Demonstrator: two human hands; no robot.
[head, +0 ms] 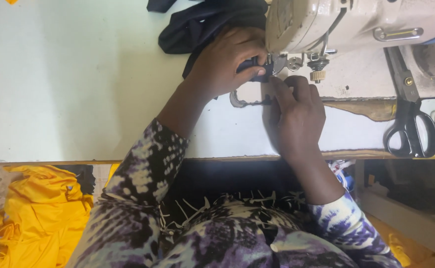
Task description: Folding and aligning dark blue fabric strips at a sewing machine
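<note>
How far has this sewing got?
Done: hard to tell; dark fabric is bunched behind the machine. In hand: the left hand pinches a dark piece at the presser foot while the right hand steadies it. Left: scissors lie unused; yellow cloth lies below the table.

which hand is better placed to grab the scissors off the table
Right, probably. The right hand rests flat on the table beside the scissors, while the left hand pinches the dark fabric at the sewing machine.
</note>
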